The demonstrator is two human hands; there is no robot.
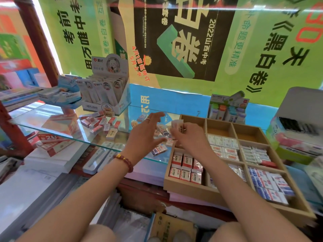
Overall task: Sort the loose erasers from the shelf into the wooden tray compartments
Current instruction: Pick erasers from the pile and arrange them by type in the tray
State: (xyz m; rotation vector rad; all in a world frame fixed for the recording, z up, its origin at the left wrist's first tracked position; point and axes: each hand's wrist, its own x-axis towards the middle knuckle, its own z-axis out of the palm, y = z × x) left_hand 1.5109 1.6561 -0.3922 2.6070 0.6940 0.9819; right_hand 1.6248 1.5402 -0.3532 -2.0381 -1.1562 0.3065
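Glass shelf [52, 127]: clear, glossy. On it, wooden tray [190, 186]: pale, matt, smooth. Inside tray, erasers [185, 169]: shiny paper-sleeved wrappers.
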